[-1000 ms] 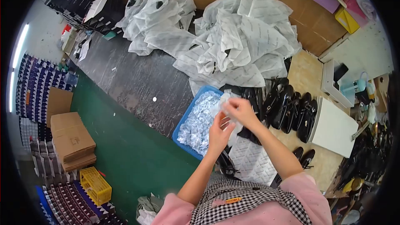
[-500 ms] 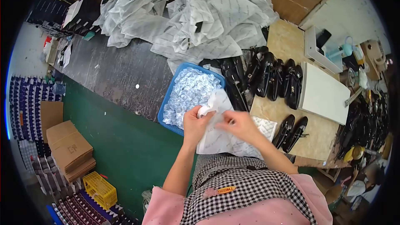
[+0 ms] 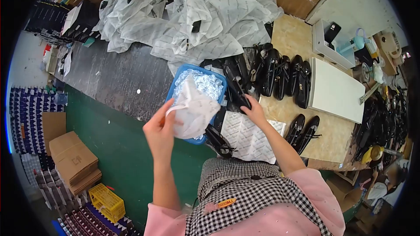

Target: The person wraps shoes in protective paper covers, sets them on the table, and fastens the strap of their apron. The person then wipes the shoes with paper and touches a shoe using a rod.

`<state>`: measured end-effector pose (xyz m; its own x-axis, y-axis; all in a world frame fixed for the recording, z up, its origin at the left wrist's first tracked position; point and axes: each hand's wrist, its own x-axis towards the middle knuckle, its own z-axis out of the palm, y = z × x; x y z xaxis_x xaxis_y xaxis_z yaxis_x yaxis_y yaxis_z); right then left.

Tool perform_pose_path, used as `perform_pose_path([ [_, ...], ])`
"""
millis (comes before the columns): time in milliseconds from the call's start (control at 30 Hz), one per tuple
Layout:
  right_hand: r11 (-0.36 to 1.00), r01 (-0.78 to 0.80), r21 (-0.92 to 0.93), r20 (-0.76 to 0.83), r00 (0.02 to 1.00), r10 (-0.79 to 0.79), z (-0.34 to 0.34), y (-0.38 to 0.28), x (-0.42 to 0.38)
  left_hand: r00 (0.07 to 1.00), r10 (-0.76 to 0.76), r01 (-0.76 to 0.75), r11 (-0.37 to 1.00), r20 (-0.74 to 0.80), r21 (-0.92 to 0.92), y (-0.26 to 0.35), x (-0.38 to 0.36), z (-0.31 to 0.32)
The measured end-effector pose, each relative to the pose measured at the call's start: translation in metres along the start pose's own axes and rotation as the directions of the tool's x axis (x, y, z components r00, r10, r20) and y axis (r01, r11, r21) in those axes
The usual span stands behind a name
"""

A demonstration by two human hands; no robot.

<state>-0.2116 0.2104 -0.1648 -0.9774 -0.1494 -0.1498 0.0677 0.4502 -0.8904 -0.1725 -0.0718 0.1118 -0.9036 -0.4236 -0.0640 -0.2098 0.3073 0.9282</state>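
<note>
Across the table (image 3: 109, 74), at its near edge, sits a blue bin (image 3: 174, 83) of shiny packets (image 3: 205, 83). A white sheet (image 3: 194, 109) hangs partly over the bin, its left edge pinched by the left hand's (image 3: 159, 129) fingers. Right of the bin, the right hand's (image 3: 253, 110) fingers grip the near end of a black shoe (image 3: 236, 83).

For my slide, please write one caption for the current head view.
Left hand holds printed white paper over a blue tub; right hand grasps a black shoe.
</note>
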Motion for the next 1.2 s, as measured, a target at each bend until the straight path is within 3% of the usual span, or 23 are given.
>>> perform_pose_path([
  [100,0.916,0.017,0.401,0.006,1.0,-0.022,-0.042,-0.066,-0.022,1.0,-0.011,0.013,0.988,-0.014,0.154,-0.015,0.021,0.015],
  [167,0.934,0.298,-0.195,0.041,0.954,-0.296,-0.09,-0.124,-0.056,0.961,0.272,-0.236,0.889,-0.039,0.392,-0.03,0.038,0.033],
  [200,0.932,0.302,-0.201,0.04,0.953,-0.301,-0.105,-0.158,-0.074,0.96,0.276,-0.239,0.891,-0.042,0.387,-0.039,0.043,0.042],
  [267,0.528,0.454,-0.718,0.245,0.874,-0.42,-0.116,-0.208,-0.1,0.93,0.356,-0.355,0.812,0.089,0.464,-0.051,0.045,0.064],
  [300,0.526,0.443,-0.726,0.237,0.879,-0.414,-0.11,-0.211,-0.101,0.883,0.412,-0.461,0.675,0.224,0.576,-0.041,0.033,0.076],
  [333,0.615,0.413,-0.672,0.217,0.904,-0.369,-0.101,-0.212,-0.102,0.822,0.439,-0.562,0.512,0.364,0.65,-0.031,0.012,0.09],
  [400,0.863,0.299,-0.407,0.178,0.953,-0.246,-0.083,-0.191,-0.094,0.686,0.511,-0.727,0.453,0.517,0.517,-0.032,-0.042,0.113],
  [433,0.942,-0.296,0.156,0.438,0.876,0.203,-0.078,-0.171,-0.082,0.646,0.601,-0.762,0.484,0.471,0.43,-0.029,-0.069,0.121],
  [467,0.879,-0.265,0.398,0.398,0.912,0.095,-0.061,-0.155,-0.06,0.607,0.679,-0.795,0.502,0.413,0.342,-0.025,-0.087,0.123],
  [533,0.882,0.144,0.449,0.16,0.958,-0.237,-0.02,-0.117,-0.002,0.617,0.639,-0.786,0.535,0.46,0.31,-0.012,-0.081,0.104],
  [567,0.937,0.208,0.28,-0.007,0.977,-0.214,-0.032,-0.177,0.022,0.69,0.609,-0.723,0.606,0.39,0.332,-0.01,-0.067,0.095],
  [600,0.623,-0.214,0.752,0.183,0.976,0.115,-0.044,-0.21,0.031,0.758,0.572,-0.652,0.673,0.313,0.349,-0.012,-0.06,0.085],
  [633,0.762,0.058,0.645,0.0,0.997,-0.076,-0.053,-0.231,0.046,0.838,0.492,-0.545,0.773,0.235,0.326,-0.017,-0.057,0.073],
  [667,0.583,0.393,0.711,-0.323,0.919,-0.226,-0.024,-0.221,0.068,0.9,0.405,-0.436,0.851,0.162,0.293,-0.022,-0.051,0.059],
  [733,0.921,0.184,0.343,0.172,0.952,-0.254,0.013,-0.167,0.044,0.938,0.336,-0.344,0.86,0.09,0.377,-0.064,-0.045,0.034],
  [800,0.854,0.52,0.019,0.242,0.827,-0.508,0.08,-0.116,0.003,0.98,0.192,-0.195,0.91,0.045,0.367,-0.087,-0.051,0.021],
  [867,0.889,0.421,-0.181,0.582,0.774,-0.248,0.108,-0.099,-0.031,0.995,0.066,-0.079,0.975,0.073,0.206,-0.113,-0.059,0.023],
  [967,0.909,0.411,-0.069,0.377,0.854,-0.357,0.094,-0.098,-0.026,0.988,0.074,-0.095,0.983,0.136,0.156,-0.13,-0.077,0.033],
  [1033,0.9,0.436,0.011,0.087,0.896,-0.435,0.033,-0.09,-0.012,0.985,0.119,-0.141,0.972,0.125,0.188,-0.129,-0.093,0.036],
  [1067,0.984,0.155,0.092,0.069,0.984,-0.162,-0.021,-0.104,-0.013,0.985,0.114,-0.137,0.973,0.131,0.185,-0.129,-0.102,0.045],
  [1100,0.955,0.291,0.053,-0.097,0.954,-0.285,-0.041,-0.048,0.002,0.942,0.23,-0.282,0.937,0.244,0.205,-0.131,-0.11,0.055],
  [1133,0.883,-0.139,0.449,-0.102,0.973,0.205,-0.088,-0.074,-0.013,0.871,0.338,-0.426,0.881,0.356,0.207,-0.131,-0.119,0.067],
  [1200,0.919,0.098,0.381,-0.395,0.916,0.066,-0.113,0.005,-0.011,0.79,0.17,-0.33,0.928,0.589,0.175,-0.125,-0.141,0.111],
])
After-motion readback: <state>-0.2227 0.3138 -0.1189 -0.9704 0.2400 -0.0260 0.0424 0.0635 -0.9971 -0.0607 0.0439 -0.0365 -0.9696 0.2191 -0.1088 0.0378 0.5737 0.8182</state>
